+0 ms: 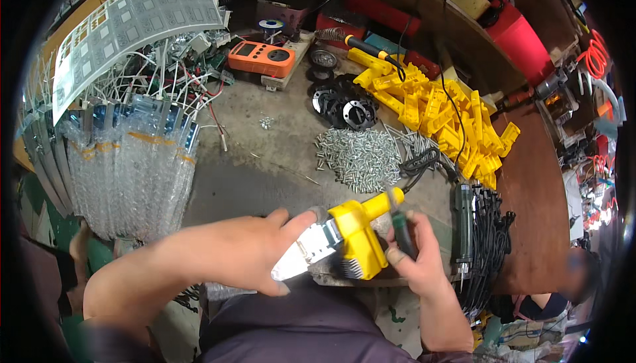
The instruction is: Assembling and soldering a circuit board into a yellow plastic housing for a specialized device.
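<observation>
At the near edge of the workbench (265, 187), my left hand (268, 247) is closed around the silvery metal end of a yellow plastic tool body (358, 230). The body has a round yellow neck pointing right and a comb-like vent at its lower edge. My right hand (424, 257) grips pliers (401, 230) with dark green handles. Their metal jaws are slightly blurred and lie at the yellow neck; whether they bite on anything cannot be made out. Just beyond the yellow body spreads a heap of small silver screws (358, 161).
Yellow plastic shells (437, 108) pile up at the back right, beside black rings (348, 108). An orange meter (262, 58) and a soldering iron (374, 51) lie at the back. Bubble-wrapped strips (129, 171) fill the left. A dark green electric screwdriver (464, 224) and black cables (489, 243) lie right.
</observation>
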Motion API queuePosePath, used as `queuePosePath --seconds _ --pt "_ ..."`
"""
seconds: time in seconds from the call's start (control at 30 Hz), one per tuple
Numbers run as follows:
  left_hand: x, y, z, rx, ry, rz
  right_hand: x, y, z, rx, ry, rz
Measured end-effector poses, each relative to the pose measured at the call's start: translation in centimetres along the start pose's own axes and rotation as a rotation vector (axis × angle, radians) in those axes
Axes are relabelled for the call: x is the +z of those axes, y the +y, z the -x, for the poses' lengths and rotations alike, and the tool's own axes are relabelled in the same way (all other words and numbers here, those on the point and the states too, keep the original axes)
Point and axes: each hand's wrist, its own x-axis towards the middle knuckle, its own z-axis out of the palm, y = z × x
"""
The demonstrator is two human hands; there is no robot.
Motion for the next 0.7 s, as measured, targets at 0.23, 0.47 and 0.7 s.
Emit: queuePosePath --seconds 0.23,0.47,0.7 --pt "4.7 -1.9 0.2 -0.019 0.362 -0.279 -2.3 -3.4 0.3 -0.605 0.326 0.374" --pt "6.2 -2.4 0.4 -0.039 0.507 -0.275 -2.0 -6.2 -2.5 -0.706 -0.419 1.310" --pt "6.3 -1.8 0.1 -0.056 0.524 -0.308 -0.5 -4.0 -2.7 -0.637 -0.408 1.335"
